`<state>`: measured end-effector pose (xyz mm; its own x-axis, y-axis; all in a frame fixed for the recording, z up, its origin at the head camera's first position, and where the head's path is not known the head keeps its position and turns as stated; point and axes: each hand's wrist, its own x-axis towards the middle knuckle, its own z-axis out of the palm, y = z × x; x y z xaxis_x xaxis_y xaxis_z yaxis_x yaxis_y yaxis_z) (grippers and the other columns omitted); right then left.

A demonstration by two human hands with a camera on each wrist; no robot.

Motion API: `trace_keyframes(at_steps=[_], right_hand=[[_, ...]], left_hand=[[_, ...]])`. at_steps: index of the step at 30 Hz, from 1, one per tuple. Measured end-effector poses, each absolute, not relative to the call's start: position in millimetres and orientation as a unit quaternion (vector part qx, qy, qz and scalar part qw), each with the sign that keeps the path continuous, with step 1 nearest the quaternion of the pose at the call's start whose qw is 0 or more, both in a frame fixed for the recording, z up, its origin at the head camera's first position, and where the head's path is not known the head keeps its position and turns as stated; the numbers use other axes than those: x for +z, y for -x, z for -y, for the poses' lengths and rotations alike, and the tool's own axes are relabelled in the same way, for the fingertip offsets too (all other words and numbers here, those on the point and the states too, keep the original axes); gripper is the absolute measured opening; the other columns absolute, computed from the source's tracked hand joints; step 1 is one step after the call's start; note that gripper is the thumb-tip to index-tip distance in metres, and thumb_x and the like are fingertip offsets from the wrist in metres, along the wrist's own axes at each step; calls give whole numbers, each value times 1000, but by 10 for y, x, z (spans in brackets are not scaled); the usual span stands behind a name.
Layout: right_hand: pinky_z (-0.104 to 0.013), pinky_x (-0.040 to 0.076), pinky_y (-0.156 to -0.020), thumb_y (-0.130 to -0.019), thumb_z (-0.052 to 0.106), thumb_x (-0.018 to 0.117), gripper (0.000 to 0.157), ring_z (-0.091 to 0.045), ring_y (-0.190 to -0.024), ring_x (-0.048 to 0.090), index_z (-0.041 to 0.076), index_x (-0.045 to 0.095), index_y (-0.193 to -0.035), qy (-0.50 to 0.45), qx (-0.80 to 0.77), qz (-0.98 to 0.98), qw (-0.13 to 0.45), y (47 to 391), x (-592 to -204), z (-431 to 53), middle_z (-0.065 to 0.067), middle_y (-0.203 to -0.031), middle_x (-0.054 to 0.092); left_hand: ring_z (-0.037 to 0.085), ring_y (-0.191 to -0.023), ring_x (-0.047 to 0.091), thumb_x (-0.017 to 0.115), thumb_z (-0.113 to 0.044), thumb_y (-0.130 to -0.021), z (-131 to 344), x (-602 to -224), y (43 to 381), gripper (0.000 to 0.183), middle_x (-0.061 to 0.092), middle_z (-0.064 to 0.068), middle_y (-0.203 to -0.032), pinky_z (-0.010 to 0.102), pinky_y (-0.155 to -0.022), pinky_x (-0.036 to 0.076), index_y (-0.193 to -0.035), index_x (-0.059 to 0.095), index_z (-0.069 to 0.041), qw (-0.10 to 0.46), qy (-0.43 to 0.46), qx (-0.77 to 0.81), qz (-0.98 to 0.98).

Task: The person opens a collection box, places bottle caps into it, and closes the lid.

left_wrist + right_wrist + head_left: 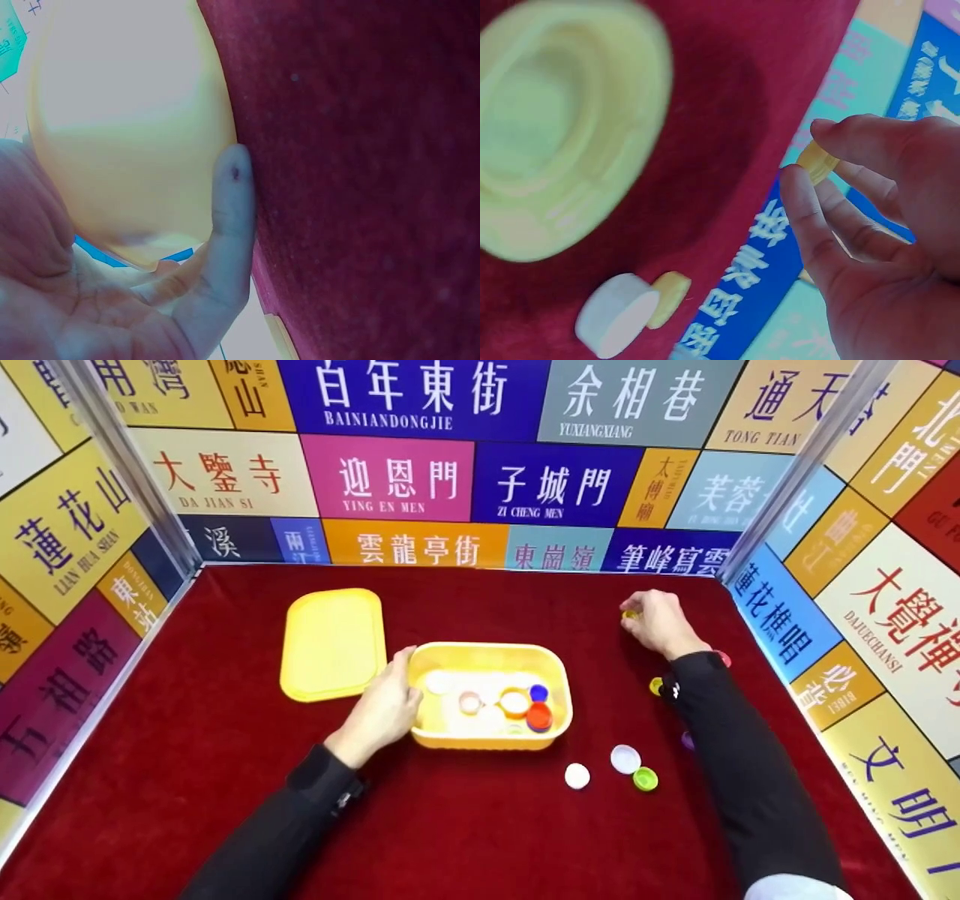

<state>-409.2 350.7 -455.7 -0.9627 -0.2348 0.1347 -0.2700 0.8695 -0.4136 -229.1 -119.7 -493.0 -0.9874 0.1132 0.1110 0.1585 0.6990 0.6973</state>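
My left hand (382, 709) grips the left end of a yellow plastic box (491, 741). In the left wrist view, a finger (234, 195) lies along the box's pale wall (135, 150). Inside the box are several bottle caps, among them a red cap (538, 716), a blue cap (538, 693) and an orange-rimmed cap (515, 703). At the far right of the table, my right hand (660, 622) pinches a small yellow bottle cap (817, 161) between thumb and index finger. That cap is partly hidden in the head view.
A yellow lid (334, 645) lies left of the box. Loose caps are on the red cloth: white (577, 776), pale lavender (625, 759), green (645, 778), yellow (656, 686). Purple (688, 740) and red (724, 658) caps are partly behind the right sleeve. Printed panels border the table.
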Motion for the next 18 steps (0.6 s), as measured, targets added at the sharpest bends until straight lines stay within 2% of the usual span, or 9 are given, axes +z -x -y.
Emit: trace_keyframes(at_steps=[5, 18], right_hand=[[-61, 62, -104, -105, 8, 80, 30, -47, -115, 78, -6, 81, -132, -147, 232, 960, 54, 3937, -4472, -3357, -29, -127, 84], [-58, 68, -102, -103, 9, 85, 27, -40, -109, 81, 0, 84, -129, -212, 257, 941, 52, 3470, -4294, -2869, -23, -121, 80]], left_hand=[[45, -154, 63, 60, -3, -110, 1203, -4946, 2284, 70, 59, 31, -169, 59, -128, 53, -176, 38, 4, 36, 77, -380, 921], [47, -159, 59, 59, -3, -111, 1198, -4926, 2288, 70, 56, 33, -172, 60, -131, 50, -177, 36, 5, 27, 77, -378, 922]])
